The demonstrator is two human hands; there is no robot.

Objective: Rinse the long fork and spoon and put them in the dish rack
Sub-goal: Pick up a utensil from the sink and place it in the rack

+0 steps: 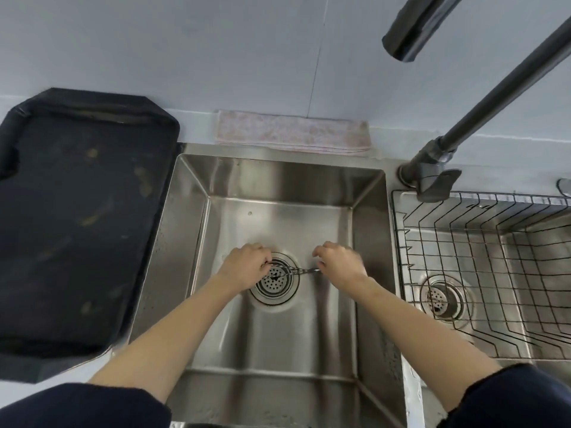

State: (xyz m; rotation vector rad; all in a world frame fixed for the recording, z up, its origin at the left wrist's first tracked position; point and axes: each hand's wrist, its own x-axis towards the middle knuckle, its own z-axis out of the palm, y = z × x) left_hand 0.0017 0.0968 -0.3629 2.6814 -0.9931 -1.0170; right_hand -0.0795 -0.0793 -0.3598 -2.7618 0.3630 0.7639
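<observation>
Both grips (left hand (247, 265), right hand (338, 261)) on cutlery (296, 270) over drain (275, 282).

A pale counter (197, 128) carries a black tray (77, 217) at the left, a folded cloth (292, 132) by the wall, and a steel sink (275, 180) set into it.

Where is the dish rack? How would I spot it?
Find the big steel sink where both hands are. Just right of it sits a second basin, and the dish rack lies inside. It is the only thing made of thin dark wire squares.
</observation>
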